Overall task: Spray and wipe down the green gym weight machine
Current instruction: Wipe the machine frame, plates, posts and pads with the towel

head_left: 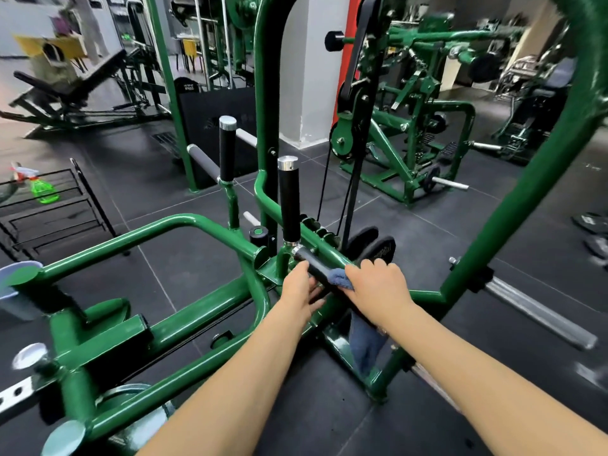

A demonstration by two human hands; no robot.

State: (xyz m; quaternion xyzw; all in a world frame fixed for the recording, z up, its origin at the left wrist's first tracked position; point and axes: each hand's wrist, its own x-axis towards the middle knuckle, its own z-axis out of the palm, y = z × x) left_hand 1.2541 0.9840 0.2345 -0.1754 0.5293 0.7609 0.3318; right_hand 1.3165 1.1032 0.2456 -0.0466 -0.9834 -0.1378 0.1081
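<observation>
Gym floor (pixel 197 179) | two upright grips (pixel 289 199) (black) | one cloth (pixel 340 280) | one spray bottle (pixel 41 189)

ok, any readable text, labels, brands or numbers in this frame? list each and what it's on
None can be read for certain.
Black panel behind the green upright: pale marks, too faint to read.
Dark rounded sign above the panel: small pale lettering, blurred.
Black weight plates beside the right hand: embossed marks, unreadable.
Green spray bottle on the black rack: no label legible.
</observation>
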